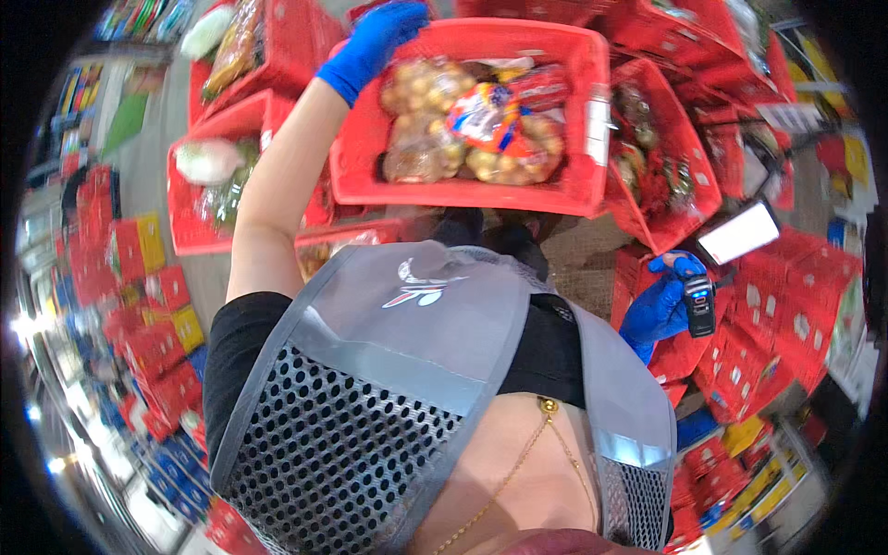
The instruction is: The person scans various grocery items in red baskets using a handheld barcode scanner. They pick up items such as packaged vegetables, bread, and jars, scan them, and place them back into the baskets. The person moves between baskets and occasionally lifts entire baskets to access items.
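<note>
My left hand (388, 41), in a blue glove, is at the far left corner of a red plastic crate (468, 194). Its fingers point away from me, and I cannot tell whether they grip the rim. Inside the crate are net bags of small round yellowish produce (517, 159) and a colourful printed plastic package (485, 118). Low on the right is my right hand (655, 305), also gloved in blue. Its fingers are curled by a small black electronic device (699, 305) with a lit blue display; whether the device is held or worn is unclear.
Red crates with bagged vegetables stand left (177, 222) and right (659, 236) of the middle crate. Beyond my right hand is a lit white screen (739, 232). Stacked red crates (770, 298) fill the right side. Brown floor (583, 263) shows near my feet.
</note>
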Action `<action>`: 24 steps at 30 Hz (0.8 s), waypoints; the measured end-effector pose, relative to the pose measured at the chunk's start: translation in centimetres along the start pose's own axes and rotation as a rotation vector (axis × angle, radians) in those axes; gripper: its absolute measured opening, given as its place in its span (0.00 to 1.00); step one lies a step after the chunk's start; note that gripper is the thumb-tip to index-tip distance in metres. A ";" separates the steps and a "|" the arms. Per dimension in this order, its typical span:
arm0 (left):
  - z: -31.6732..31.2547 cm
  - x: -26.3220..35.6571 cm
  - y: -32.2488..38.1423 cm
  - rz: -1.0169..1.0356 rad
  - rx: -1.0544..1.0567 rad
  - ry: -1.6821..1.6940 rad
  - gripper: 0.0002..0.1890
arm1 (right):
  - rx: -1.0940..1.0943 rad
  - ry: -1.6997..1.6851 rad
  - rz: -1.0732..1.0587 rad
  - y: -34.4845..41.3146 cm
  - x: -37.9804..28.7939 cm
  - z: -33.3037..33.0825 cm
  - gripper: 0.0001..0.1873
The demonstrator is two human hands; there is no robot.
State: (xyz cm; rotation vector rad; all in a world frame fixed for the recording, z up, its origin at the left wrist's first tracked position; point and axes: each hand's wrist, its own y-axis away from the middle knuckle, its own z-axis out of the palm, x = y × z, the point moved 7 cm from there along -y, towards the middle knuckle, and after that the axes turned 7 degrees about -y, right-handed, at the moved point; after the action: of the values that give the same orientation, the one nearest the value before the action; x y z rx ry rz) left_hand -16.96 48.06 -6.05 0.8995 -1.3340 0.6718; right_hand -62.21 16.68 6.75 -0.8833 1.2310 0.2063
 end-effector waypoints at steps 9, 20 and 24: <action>0.4 -24.2 14.9 -0.101 -0.480 -1.349 0.47 | -0.350 -0.167 0.359 5.1 4.7 14.0 0.14; 0.4 -23.7 11.3 -0.513 -0.693 -0.627 0.56 | -0.322 -0.007 0.638 6.5 6.7 14.9 0.11; 1.8 -19.9 13.4 -0.861 -0.786 0.203 0.38 | -0.637 0.315 0.460 2.9 4.7 16.3 0.16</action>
State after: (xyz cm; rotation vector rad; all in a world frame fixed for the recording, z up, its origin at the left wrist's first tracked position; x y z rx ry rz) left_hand -31.94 55.02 -23.49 0.6276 -0.7851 -0.4106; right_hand -50.30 28.30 2.22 -1.1919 1.6951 0.8927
